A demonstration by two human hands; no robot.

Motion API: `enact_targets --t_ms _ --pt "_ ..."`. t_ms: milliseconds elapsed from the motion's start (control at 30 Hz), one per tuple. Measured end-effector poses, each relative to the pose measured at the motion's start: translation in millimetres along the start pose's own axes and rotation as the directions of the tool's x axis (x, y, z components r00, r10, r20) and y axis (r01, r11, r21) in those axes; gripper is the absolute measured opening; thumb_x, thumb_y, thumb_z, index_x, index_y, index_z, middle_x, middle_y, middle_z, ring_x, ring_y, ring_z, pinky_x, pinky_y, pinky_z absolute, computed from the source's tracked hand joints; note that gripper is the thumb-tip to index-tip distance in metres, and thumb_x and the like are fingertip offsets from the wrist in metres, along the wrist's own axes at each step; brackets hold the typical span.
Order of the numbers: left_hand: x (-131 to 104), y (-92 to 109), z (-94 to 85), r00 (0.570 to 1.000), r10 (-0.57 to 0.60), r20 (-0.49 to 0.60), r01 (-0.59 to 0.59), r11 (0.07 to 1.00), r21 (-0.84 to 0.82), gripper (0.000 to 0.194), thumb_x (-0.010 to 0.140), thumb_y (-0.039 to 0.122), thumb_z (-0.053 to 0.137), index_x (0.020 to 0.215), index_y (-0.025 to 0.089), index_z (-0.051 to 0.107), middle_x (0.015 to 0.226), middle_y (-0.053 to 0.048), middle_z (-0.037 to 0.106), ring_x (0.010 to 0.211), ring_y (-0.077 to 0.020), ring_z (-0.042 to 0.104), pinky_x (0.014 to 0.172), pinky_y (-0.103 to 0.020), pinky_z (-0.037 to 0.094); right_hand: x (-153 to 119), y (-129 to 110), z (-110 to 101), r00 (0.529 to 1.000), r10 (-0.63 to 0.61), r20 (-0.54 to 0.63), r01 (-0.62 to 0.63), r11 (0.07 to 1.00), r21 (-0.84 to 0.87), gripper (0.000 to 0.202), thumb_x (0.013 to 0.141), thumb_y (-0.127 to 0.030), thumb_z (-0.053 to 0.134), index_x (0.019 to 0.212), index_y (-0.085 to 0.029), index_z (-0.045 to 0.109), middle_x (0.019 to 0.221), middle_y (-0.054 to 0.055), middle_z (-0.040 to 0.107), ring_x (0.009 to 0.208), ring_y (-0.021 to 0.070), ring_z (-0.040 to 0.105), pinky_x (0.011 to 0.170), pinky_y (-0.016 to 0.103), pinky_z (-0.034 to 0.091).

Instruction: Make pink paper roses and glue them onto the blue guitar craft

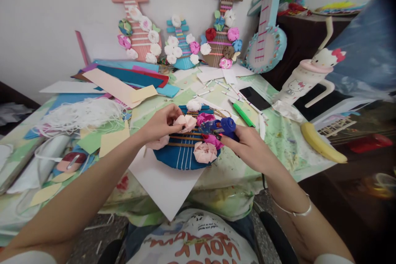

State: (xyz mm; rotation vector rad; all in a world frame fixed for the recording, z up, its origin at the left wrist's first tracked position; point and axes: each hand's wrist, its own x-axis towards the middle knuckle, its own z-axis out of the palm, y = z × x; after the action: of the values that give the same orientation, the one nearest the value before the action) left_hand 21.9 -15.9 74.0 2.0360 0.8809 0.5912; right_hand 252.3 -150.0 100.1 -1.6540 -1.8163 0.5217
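You're at a craft table (229, 165), in a workspace whose exact kind isn't clear; paper-flowered instruments (182, 55) stand behind it, coloured paper sheets (133, 80) on it.

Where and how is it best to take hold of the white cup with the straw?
Probably by the handle of the white cup, coming from the right with the right hand: it sticks out on that side, with a gap for fingers.

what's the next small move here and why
Probably ease the glue gun tip to the pale flower pinched by the left hand: the right hand points it that way, though I can't see any glue.
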Motion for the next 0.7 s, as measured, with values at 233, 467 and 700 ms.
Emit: enact_targets --t_ms 233,467,700 --pt "1.7 -1.3 0.3 0.999 0.002 -0.038 0.001 0.997 0.071 0.028 0.067 0.025 0.061 0.09 0.018 0.047 0.075 0.002 0.054 0.063 -0.011 0.052 0.055 -0.022 0.042 13.9 -9.4 7.5 0.994 -0.037 0.1 0.055 0.982 -0.181 0.028 0.084 -0.032 0.046 0.061 -0.018 0.042 0.06 0.0 0.047 0.057 0.0111 0.037 0.055 0.027 0.022" --pt "6.4 0.8 0.2 0.996 -0.004 -0.085 0.011 0.997 0.077 0.029 0.067 0.028 0.062 0.09 0.019 0.047 0.072 0.002 0.055 0.063 -0.0118 0.054 0.054 -0.023 0.042 24.6 -16.1 14.9 0.987 -0.015 0.16 0.062 0.954 -0.294 0.026 0.086 -0.033 0.045 0.065 -0.017 0.049 0.064 0.004 0.052 0.056 0.0128 0.038 0.053 0.027 0.021" --pt "5.2 -0.5 -0.1 0.993 -0.055 -0.102 0.058 0.998 0.021 0.03 0.068 0.023 0.061 0.092 0.02 0.044 0.068 0.003 0.055 0.063 -0.013 0.056 0.054 -0.023 0.042 31.0 -18.1 23.3 0.98 -0.012 0.198 0.083 0.932 -0.353 0.025 0.087 -0.034 0.042 0.077 -0.016 0.054 0.073 0.008 0.059 0.06 0.0162 0.046 0.054 0.028 0.022"
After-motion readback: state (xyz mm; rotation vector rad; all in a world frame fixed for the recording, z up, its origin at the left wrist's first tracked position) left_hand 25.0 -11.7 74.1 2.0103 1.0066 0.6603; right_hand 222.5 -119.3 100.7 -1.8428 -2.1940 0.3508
